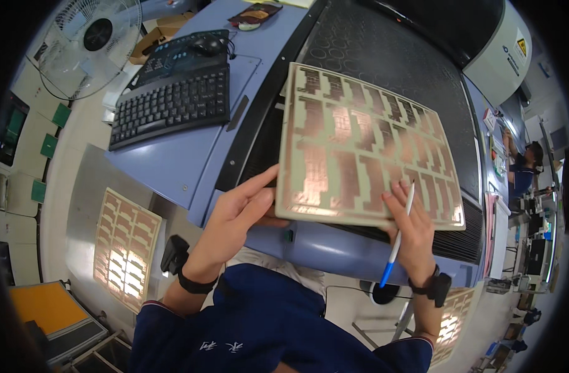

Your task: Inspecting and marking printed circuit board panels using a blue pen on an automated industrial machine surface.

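A pale cream circuit board panel (353,158) with rows of copper patterns lies tilted in front of me, over the front of a black machine bed. At its left lower corner my left hand (239,211) grips the edge, fingertips partly hidden by the board. My right hand (414,235) is at the lower right edge, its fingers resting on the copper face. Between those fingers is a white pen (399,239) with a blue end pointing down toward me. Whether one panel or several are stacked here, I cannot tell.
A black keyboard (172,105) and mouse (211,45) sit on the blue machine top (166,171) at left, near a fan (97,34). Another copper panel (125,248) lies on a metal surface, and one more (452,326) is at lower right. A person (526,168) works far right.
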`<action>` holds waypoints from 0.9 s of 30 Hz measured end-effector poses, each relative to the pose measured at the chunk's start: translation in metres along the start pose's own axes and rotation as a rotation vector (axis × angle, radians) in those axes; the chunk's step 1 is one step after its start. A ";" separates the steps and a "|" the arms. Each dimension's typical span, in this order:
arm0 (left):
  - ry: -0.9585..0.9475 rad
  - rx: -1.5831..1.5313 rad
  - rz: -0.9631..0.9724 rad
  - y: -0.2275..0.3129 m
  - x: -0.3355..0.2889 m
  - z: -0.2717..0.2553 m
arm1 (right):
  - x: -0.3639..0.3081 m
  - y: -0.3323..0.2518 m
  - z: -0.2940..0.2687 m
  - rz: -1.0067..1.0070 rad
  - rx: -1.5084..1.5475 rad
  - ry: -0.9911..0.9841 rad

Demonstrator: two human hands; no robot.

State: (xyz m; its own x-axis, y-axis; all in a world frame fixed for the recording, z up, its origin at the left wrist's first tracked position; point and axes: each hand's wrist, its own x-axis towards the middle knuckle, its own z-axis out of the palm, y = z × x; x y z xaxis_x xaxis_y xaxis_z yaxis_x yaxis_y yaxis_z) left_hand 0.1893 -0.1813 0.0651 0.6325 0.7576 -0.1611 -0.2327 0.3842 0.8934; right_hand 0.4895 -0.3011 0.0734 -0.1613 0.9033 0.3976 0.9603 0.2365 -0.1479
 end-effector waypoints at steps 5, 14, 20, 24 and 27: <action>0.441 1.173 0.537 0.008 -0.009 -0.041 | 0.041 0.069 0.004 0.101 -0.040 0.000; 0.766 1.679 0.840 0.023 0.038 -0.155 | 0.097 0.081 0.066 0.248 0.229 -0.122; 0.900 1.608 0.842 0.021 0.048 -0.143 | 0.091 0.055 0.052 0.241 0.160 -0.159; 0.963 1.533 0.819 0.020 0.046 -0.143 | 0.097 0.056 0.058 0.209 0.083 -0.191; 0.986 1.544 0.816 0.021 0.041 -0.142 | 0.099 0.052 0.059 0.197 0.078 -0.203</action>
State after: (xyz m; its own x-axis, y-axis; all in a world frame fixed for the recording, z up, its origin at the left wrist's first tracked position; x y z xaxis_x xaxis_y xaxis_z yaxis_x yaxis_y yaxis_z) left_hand 0.1056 -0.0673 0.0177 0.0550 0.6679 0.7423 0.8509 -0.4203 0.3151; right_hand 0.5106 -0.1783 0.0520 -0.0234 0.9858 0.1664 0.9585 0.0694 -0.2765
